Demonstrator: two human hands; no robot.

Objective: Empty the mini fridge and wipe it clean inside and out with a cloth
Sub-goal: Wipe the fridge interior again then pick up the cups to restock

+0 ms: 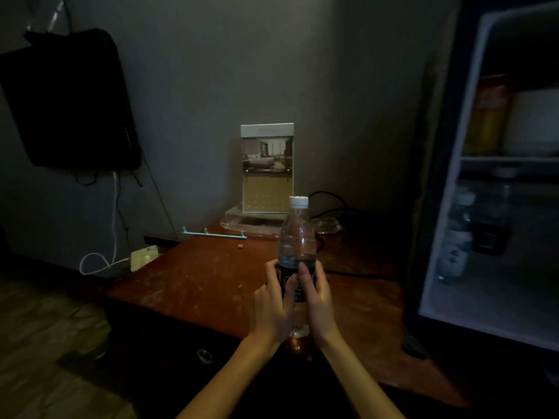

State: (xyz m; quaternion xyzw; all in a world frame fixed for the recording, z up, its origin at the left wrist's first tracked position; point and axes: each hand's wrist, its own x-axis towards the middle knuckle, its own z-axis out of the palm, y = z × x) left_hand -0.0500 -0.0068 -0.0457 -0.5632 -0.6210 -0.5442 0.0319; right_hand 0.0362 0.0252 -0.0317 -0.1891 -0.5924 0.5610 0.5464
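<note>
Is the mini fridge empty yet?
No: the mini fridge holds an orange can and a white container on its upper shelf, with bottles below.

Very dim, grainy pic w/ pale glow from open fridge [499, 164], deep shadows, wide-angle warp at edges.

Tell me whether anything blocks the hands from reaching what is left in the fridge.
Nothing visible does: the fridge stands open at the right, its can and bottles exposed. The left hand and right hand, though, both grip the water bottle.
</note>
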